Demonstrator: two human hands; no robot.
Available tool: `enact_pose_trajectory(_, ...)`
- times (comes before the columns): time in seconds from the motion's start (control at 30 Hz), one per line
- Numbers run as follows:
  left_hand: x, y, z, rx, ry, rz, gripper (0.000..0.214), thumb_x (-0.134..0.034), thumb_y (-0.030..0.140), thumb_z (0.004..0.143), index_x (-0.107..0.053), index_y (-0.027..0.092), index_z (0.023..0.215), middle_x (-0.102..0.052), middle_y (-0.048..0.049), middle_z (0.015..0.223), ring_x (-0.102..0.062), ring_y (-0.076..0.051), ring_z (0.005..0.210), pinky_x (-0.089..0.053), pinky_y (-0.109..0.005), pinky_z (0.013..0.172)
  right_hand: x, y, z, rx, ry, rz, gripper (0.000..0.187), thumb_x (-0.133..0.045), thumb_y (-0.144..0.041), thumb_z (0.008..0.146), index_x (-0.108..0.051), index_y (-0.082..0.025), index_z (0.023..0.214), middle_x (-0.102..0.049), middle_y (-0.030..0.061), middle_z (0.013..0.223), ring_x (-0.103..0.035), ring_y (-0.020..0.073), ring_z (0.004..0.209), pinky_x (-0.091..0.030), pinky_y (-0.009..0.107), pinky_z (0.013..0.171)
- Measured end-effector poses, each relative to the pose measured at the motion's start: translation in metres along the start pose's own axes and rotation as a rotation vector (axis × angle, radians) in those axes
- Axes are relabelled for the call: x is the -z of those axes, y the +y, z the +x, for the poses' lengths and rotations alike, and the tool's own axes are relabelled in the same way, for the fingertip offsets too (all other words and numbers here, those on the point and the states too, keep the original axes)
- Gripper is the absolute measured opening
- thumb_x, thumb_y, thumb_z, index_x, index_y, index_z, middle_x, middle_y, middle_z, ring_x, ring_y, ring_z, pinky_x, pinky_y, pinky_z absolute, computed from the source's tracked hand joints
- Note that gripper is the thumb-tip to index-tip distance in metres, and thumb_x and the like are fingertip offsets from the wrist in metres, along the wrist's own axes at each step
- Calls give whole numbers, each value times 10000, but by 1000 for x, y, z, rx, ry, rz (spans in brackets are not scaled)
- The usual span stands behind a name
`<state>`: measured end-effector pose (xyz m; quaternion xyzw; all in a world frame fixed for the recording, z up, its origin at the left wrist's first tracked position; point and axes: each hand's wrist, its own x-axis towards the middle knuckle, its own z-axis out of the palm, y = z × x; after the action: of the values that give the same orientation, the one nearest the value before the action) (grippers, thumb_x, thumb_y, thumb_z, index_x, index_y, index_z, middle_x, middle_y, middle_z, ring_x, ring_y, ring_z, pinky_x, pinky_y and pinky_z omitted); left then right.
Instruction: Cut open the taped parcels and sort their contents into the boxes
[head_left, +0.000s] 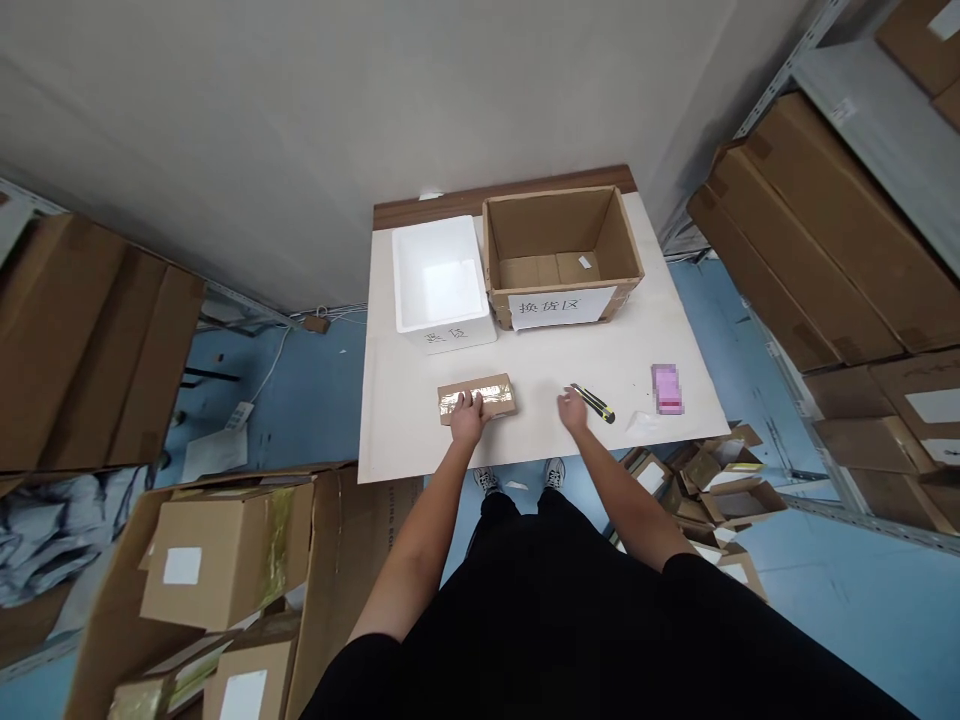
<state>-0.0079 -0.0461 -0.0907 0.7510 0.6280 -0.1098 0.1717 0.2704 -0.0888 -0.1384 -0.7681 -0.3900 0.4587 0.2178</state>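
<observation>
My left hand [467, 419] lies over a small cardboard box [496, 394] sealed with shiny clear tape, its fingers bent across the top and pressing it to the table. To the right, my right hand [573, 410] is curled low over the tabletop. Close against its fingertips is a black and yellow utility knife [595, 403], slanting away with its thick end toward the lower right. Whatever the curled fingers hold, if anything, is hidden.
On the white table [397, 420] stand a white foam box [450, 335] and an open cardboard carton [562, 305] with a handwritten label. A pink packet [667, 388] lies at right. Boxes fill a large carton [330, 560] at lower left; more cartons [825, 230] sit on right-hand shelves.
</observation>
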Motion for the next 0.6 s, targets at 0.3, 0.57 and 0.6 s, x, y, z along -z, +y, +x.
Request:
enact_pose_trajectory(0.3,23,-30,2,-22,54,-91,618,-498,507,1059,-420,295,1635,-505,-155,1607,-364,-369,1522,-369,-506,1198,-103,-83,-18,-213,-223,154,727,-758,-565,898,-437,-220,1452,-705,182,1221,-719,186,623,-546,265,432)
enact_pose_trajectory(0.57,25,-74,-1,181,-16,-176,539,-573,529,1025,-547,227,1470,-618,-171,1388,-565,-328,1275,-464,-428,1046,-113,-125,31,-150,-130,37,851,-831,-330,820,-392,-247,1544,-723,169,1240,-716,185,595,-556,280,459)
enact_pose_trajectory(0.6,23,-73,-2,227,-11,-197,534,-581,542,1021,-561,214,1442,-617,-176,1362,-571,-327,1259,-480,-410,1007,-117,-131,37,-145,-118,12,881,-830,-308,812,-376,-256,1565,-726,164,1244,-719,188,603,-565,286,477)
